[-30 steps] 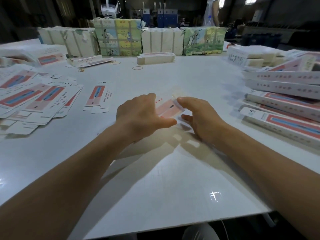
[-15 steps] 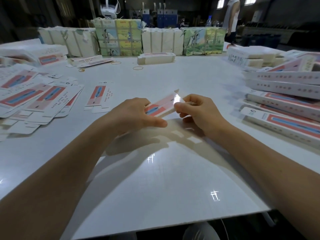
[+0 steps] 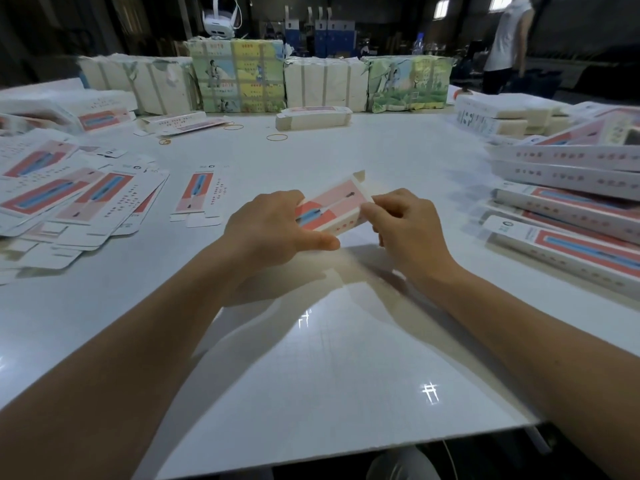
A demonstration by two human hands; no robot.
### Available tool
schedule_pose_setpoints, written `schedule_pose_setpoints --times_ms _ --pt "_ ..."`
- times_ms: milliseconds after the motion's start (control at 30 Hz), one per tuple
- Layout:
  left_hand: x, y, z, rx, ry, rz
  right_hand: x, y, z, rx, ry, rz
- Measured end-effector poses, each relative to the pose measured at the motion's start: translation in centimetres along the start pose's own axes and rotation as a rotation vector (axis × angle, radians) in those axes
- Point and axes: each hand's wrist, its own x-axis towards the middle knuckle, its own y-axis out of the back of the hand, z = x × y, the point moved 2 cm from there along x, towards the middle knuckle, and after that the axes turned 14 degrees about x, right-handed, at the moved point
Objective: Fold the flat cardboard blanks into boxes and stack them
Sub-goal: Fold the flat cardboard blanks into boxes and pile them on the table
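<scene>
- Left hand (image 3: 277, 230) reaches in from the lower left with its back up; the fingers curl over the near-left end of a pink and white box (image 3: 332, 209) and the thumb stretches out to the right under the box's near edge.
- Right hand (image 3: 408, 226) comes in from the lower right, wrist bent, with thumb and fingers pinching the right end of the same box.
- Both forearms are bare and meet in a V over the white table (image 3: 346, 358).
- 1 box is held between the 2 hands, lifted just above the table at the middle of the view, tilted so its far right end sits higher; its far end looks open, with a flap sticking up.
- 1 single flat blank (image 3: 201, 194) lies on the table to the left of the hands, apart from them.
- Further left sits a spread pile of flat blanks (image 3: 69, 202), overlapping; their count cannot be told.
- At the right edge is a stack of folded boxes (image 3: 568, 202), at least 5 long ones visible.
- 3 rubber bands (image 3: 277, 137) lie near the far side of the table.
- 4 wrapped bundles (image 3: 239, 77) stand in a row along the far edge, 2 white and 2 with colourful pictures.
- 1 person (image 3: 505, 43) in a white top stands in the dark background at the upper right.
</scene>
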Motion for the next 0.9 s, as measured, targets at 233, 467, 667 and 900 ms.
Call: schedule_pose_setpoints --times_ms 233,467,667,900 --pt "-0.2 -0.3 -0.3 0.163 -0.063 0.007 0.6 -0.1 1.3 0.029 -0.205 -0.117" --pt "-0.1 -0.7 0.0 0.206 -0.069 0.043 0.3 -0.1 1.2 0.024 -0.165 -0.072" --pt "-0.3 -0.9 1.4 0.229 -0.016 0.088 0.4 -0.1 1.0 0.064 -0.168 -0.034" --pt "-0.6 0.1 1.6 0.139 -0.025 0.095 1.8 1.5 0.7 -0.15 -0.15 0.137"
